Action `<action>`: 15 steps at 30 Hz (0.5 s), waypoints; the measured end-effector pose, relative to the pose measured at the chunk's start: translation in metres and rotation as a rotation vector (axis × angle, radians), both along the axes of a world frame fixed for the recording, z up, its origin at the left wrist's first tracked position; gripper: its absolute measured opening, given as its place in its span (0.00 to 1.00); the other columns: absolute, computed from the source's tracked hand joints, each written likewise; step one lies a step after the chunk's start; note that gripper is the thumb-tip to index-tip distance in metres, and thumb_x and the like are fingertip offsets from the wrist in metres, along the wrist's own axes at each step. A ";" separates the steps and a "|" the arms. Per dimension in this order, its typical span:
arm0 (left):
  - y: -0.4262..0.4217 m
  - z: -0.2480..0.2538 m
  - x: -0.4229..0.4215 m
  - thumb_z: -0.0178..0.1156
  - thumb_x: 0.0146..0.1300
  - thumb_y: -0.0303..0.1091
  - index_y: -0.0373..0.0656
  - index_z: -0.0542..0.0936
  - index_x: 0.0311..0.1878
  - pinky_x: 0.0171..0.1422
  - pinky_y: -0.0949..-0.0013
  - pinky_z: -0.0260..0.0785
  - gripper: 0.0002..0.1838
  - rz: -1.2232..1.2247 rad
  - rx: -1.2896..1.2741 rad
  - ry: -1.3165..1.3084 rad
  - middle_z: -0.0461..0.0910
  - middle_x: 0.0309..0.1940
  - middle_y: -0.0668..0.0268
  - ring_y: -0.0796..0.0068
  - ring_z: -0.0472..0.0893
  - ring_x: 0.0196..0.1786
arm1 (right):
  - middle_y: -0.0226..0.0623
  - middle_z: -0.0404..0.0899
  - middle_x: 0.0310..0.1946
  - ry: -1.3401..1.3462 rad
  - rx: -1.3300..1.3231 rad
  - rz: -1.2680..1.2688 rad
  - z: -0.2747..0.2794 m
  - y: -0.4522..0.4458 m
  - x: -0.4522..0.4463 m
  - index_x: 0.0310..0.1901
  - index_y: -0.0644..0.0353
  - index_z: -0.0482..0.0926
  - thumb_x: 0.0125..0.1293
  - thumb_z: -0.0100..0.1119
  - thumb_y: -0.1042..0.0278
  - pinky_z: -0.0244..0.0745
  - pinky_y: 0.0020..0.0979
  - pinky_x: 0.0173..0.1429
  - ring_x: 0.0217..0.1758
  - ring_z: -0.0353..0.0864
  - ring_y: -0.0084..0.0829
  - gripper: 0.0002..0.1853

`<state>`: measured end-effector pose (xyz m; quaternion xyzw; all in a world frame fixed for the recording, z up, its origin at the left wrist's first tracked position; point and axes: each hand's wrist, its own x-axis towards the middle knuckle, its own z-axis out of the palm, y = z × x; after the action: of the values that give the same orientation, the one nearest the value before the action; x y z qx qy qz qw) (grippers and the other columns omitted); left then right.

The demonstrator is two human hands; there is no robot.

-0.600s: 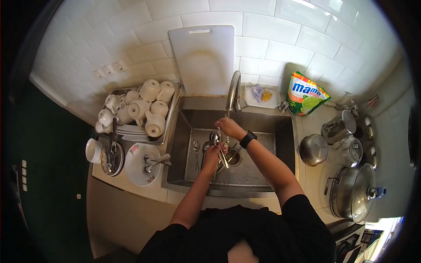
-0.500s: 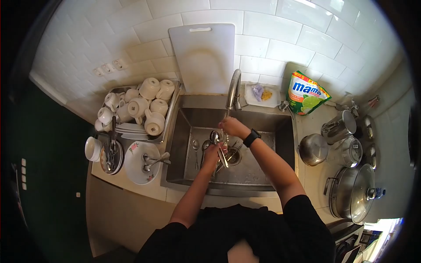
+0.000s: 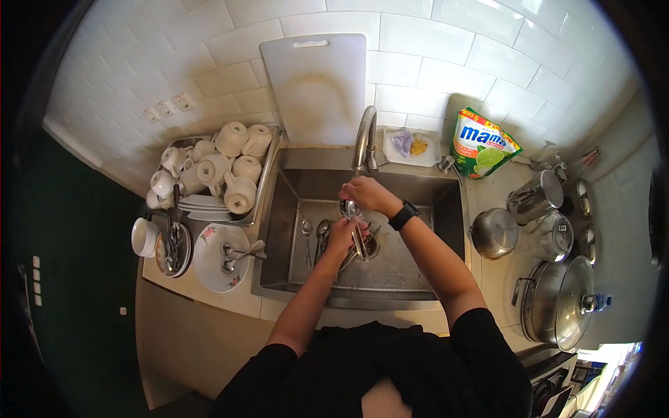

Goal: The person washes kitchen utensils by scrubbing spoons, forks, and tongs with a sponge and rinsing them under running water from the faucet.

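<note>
Below the curved faucet, my left hand is wrapped round a metal spoon, whose handle sticks out below my fingers. My right hand is closed at the spoon's bowl, fingers pressed on it; a watch sits on that wrist. Both hands are over the steel sink. Left of my left hand, a loose spoon and several more pieces of cutlery lie on the sink floor. The drain is partly hidden behind my left hand.
Left of the sink stand a rack of white cups and a floral bowl with spoons. Behind it are a cutting board, a sponge tray and a green soap pouch. Pots line the right side.
My right hand has come down from beneath the faucet onto the spoon's bowl, which it now partly covers. The view has shifted slightly.
</note>
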<state>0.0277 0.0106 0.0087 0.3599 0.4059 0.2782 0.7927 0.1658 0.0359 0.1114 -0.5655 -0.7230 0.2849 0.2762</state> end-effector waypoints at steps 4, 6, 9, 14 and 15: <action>0.007 0.000 0.002 0.46 0.63 0.36 0.37 0.71 0.43 0.34 0.70 0.73 0.13 0.025 -0.016 -0.052 0.77 0.31 0.59 0.69 0.79 0.29 | 0.41 0.78 0.29 0.480 -0.233 -0.082 0.006 0.005 -0.006 0.34 0.69 0.76 0.63 0.40 0.62 0.72 0.29 0.40 0.32 0.78 0.33 0.18; 0.007 -0.002 0.003 0.46 0.63 0.37 0.38 0.71 0.43 0.35 0.70 0.73 0.13 0.031 -0.021 -0.051 0.77 0.31 0.59 0.68 0.79 0.30 | 0.42 0.77 0.32 0.913 -0.392 -0.194 0.001 0.008 -0.007 0.36 0.68 0.75 0.64 0.37 0.63 0.72 0.29 0.42 0.35 0.77 0.35 0.18; 0.008 -0.003 0.003 0.46 0.64 0.37 0.38 0.71 0.43 0.35 0.69 0.73 0.12 0.037 -0.011 -0.049 0.77 0.30 0.59 0.68 0.79 0.30 | 0.45 0.75 0.36 1.548 -0.506 -0.322 -0.016 0.018 -0.010 0.40 0.69 0.71 0.64 0.34 0.66 0.71 0.30 0.45 0.39 0.75 0.36 0.17; 0.008 -0.010 0.000 0.46 0.64 0.36 0.38 0.71 0.43 0.35 0.69 0.73 0.12 0.022 0.003 -0.068 0.77 0.30 0.59 0.68 0.78 0.30 | 0.48 0.73 0.38 1.852 -0.403 -0.407 -0.024 0.028 -0.019 0.45 0.72 0.66 0.64 0.33 0.67 0.71 0.31 0.46 0.42 0.74 0.37 0.17; 0.007 -0.007 -0.001 0.46 0.64 0.36 0.38 0.71 0.43 0.35 0.69 0.73 0.12 0.033 0.006 -0.059 0.77 0.30 0.60 0.68 0.78 0.30 | 0.48 0.73 0.37 1.838 -0.402 -0.408 -0.020 0.027 -0.021 0.44 0.72 0.67 0.64 0.33 0.67 0.71 0.31 0.46 0.41 0.74 0.37 0.17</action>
<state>0.0269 0.0174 0.0020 0.3474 0.3875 0.3028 0.7984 0.1446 0.0624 0.0911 -0.2731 -0.0495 0.6818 0.6769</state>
